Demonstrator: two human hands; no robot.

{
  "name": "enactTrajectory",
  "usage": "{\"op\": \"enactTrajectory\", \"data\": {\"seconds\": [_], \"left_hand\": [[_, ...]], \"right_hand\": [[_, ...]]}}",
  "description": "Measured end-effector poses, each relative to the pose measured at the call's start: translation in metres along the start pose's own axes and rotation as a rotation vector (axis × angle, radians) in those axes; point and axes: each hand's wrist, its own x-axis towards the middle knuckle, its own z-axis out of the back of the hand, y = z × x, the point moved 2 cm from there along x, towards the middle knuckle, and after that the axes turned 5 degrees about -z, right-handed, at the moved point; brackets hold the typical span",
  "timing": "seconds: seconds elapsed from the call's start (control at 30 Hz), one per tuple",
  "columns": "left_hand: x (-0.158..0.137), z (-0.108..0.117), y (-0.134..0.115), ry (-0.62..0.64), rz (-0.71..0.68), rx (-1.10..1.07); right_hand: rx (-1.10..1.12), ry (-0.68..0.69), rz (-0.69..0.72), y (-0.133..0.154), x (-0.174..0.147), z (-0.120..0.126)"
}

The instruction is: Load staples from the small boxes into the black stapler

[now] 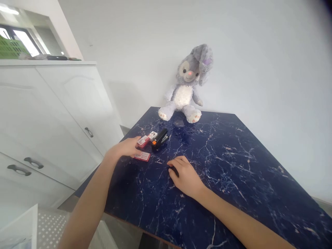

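Note:
My left hand (128,147) is at the left side of the table, its thumb and fingers apart. Its fingertips reach the edge of a small red-and-white box (143,141), and the thumb lies at the near end of a second flat red-and-white box (142,156). I cannot tell whether it presses on either one. Just right of these stands a black stapler (160,140) with an orange part, and a white printed box (152,135) sits partly behind it. My right hand (185,174) rests on the tabletop, fingers loosely bent and apart, with nothing visible in it.
The dark blue marbled table (233,166) meets a white wall. A grey plush rabbit (183,86) sits at its far edge, behind a round clear object (178,122). White cabinets (57,114) stand at left, with a green basket (11,47) on top.

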Motion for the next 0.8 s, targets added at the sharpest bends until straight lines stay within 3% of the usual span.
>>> {"op": "enactTrajectory", "data": {"seconds": [0.1,0.27,0.43,0.57,0.7,0.8], "left_hand": [[0.005,-0.005,0.003,0.082,0.013,0.104],[0.013,-0.004,-0.002,-0.153,-0.173,0.271],[0.028,-0.031,-0.019,-0.287,-0.445,0.206],[0.035,-0.051,-0.025,-0.365,-0.465,0.226],[0.033,-0.051,-0.026,-0.443,-0.489,0.174],[0.031,-0.05,-0.027,-0.416,-0.512,0.168]], "right_hand": [[-0.011,0.003,0.002,0.0,-0.001,0.0],[-0.018,0.014,-0.01,0.0,0.0,0.001],[-0.029,0.006,-0.013,0.0,0.0,0.0],[-0.018,-0.014,-0.018,-0.002,-0.001,0.0],[-0.007,-0.037,-0.025,-0.005,-0.001,0.0],[-0.001,-0.023,-0.027,-0.006,-0.001,0.001]]}}
